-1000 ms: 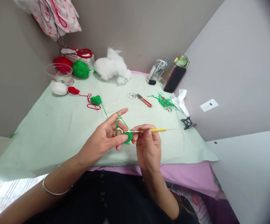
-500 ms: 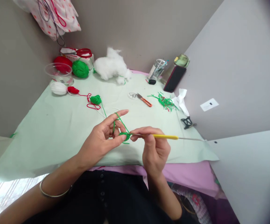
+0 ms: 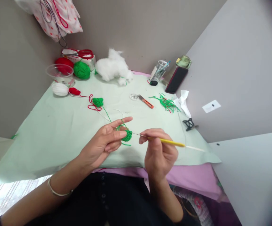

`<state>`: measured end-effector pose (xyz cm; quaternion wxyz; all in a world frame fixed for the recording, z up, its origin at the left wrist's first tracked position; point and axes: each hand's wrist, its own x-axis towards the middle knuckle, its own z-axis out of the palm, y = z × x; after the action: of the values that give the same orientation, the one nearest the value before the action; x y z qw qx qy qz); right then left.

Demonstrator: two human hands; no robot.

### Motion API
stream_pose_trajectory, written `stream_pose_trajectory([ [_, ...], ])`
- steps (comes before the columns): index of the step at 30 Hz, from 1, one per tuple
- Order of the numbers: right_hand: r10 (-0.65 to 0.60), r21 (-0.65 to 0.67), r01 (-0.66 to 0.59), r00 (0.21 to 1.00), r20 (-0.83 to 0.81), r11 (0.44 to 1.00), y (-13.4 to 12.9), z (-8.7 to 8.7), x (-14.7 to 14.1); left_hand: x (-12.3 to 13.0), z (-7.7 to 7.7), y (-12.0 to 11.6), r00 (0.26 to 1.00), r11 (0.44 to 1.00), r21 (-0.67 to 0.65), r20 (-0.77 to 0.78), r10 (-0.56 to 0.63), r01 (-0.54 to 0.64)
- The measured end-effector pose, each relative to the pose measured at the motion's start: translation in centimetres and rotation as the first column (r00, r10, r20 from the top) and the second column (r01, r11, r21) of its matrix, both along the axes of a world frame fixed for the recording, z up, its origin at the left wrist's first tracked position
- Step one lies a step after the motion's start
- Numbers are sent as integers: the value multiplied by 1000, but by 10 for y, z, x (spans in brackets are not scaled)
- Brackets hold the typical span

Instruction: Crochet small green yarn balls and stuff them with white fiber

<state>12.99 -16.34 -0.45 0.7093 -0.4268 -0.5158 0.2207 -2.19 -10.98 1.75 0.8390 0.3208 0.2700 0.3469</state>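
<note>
My left hand [image 3: 106, 138] pinches a small round green crochet piece [image 3: 127, 136] between thumb and fingers, its index finger stretched out with green yarn looped over it. That yarn runs back to a small green yarn ball [image 3: 97, 102] on the table. My right hand [image 3: 160, 150] is closed around a yellow-handled crochet hook [image 3: 171, 142], held like a pen. The thin metal shaft points left and its tip meets the right edge of the green piece; whether it is inside a stitch I cannot tell. A short green tail hangs below the piece.
Orange thread snips [image 3: 146, 102] lie mid-table, with green yarn scraps [image 3: 167, 103] to their right. White stuffing [image 3: 113, 67], a large green ball [image 3: 81, 70] and a clear tub [image 3: 60, 75] stand at the back. A phone [image 3: 177, 80] leans on a bottle at right.
My left hand has turned so the green piece shows more of its face. My right hand has moved slightly right and down with the hook, whose handle end now tilts lower.
</note>
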Motion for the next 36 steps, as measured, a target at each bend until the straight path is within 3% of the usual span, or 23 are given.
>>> stream_pose_trajectory([
  [2,90,-32,-95,988,-124,995,3,8,-2,1,1,-1,1000,999,49,-16,13,-12],
  [5,109,-63,-114,991,-74,992,6,7,-3,5,1,-4,997,991,129,-55,53,-45],
  [8,8,-49,0,988,154,999,4,-2,-4,8,-2,-6,987,973,199,-90,133,-113],
  [10,-116,77,93,918,378,993,2,-8,-4,9,-4,-6,983,970,196,-81,162,-144],
  [12,-228,212,136,830,509,968,2,-11,-3,9,-4,-5,993,987,120,-38,116,-110],
  [13,-243,232,141,827,508,963,2,-10,-2,9,-4,-4,998,996,64,-9,69,-68],
  [15,-182,161,132,918,353,978,3,-5,1,7,-4,-1,999,1000,-27,49,-9,10],
  [17,-41,34,39,998,56,999,6,0,3,5,-3,1,997,998,-52,77,-22,26],
  [20,156,-68,-179,953,-260,981,12,4,4,5,-3,3,999,1000,14,43,4,-5],
  [26,256,-192,-344,892,-374,919,26,7,5,8,-2,7,987,962,267,-131,91,-53],
  [28,285,-179,-413,826,-486,893,34,13,10,5,-1,16,971,922,388,-216,104,-13],
  [30,308,-155,-485,739,-599,861,46,21,20,0,-1,32,914,830,554,-362,182,55],
  [33,318,-118,-552,628,-710,826,67,30,41,-17,-4,75,739,606,779,-502,449,161],
  [34,316,-104,-555,607,-730,825,73,32,48,-26,-6,93,681,559,805,-524,511,200],
  [36,316,-76,-547,585,-747,834,84,33,61,-46,-7,132,540,536,820,-548,638,199],
])
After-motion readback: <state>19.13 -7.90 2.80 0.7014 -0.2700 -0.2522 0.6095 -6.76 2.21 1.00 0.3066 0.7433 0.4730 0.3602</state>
